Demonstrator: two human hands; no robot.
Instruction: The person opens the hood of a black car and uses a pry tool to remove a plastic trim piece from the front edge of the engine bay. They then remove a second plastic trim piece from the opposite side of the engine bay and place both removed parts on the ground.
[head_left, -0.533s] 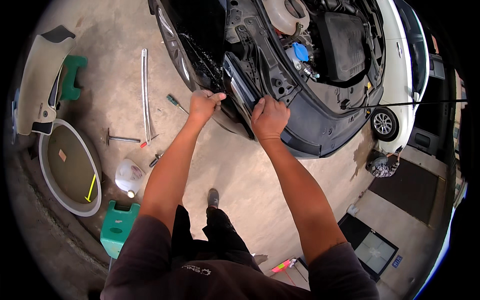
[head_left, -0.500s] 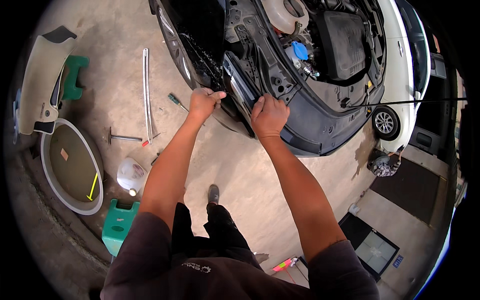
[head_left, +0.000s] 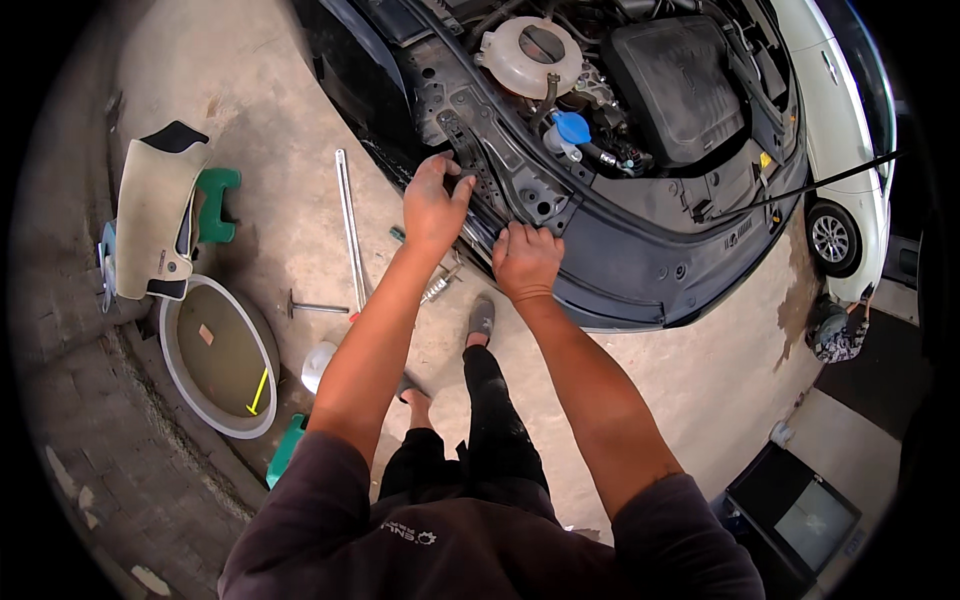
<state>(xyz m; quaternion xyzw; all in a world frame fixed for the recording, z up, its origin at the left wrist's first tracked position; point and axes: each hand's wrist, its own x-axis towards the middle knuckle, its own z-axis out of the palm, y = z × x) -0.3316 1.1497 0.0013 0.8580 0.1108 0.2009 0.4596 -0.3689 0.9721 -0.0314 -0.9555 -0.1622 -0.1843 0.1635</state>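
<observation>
My left hand (head_left: 436,207) is at the side edge of the car's open engine bay, thumb and forefinger apart, its other fingers partly hidden. To its right, my right hand (head_left: 527,262) curls its fingers over the car's dark front edge (head_left: 482,222), by the front corner. What lies under those fingertips is hidden. Beyond the hands runs a black fender (head_left: 365,85). Inside the bay sit a pale round coolant tank (head_left: 530,58), a blue reservoir cap (head_left: 572,127) and a black engine cover (head_left: 675,90). A black plastic cover (head_left: 640,265) lines the front of the bay.
On the concrete at left lie a long metal bar (head_left: 350,230), a hammer-like tool (head_left: 315,307) and a white jug (head_left: 318,366). A grey tub (head_left: 272,385), green stool (head_left: 216,205) and beige panel (head_left: 155,220) stand farther left. A white car (head_left: 850,150) and a crouching person (head_left: 840,330) are at right.
My left hand has opened from a pinch and moved to the inner side of the fender edge. The light strip seen between my hands no longer shows. My view has swung left.
</observation>
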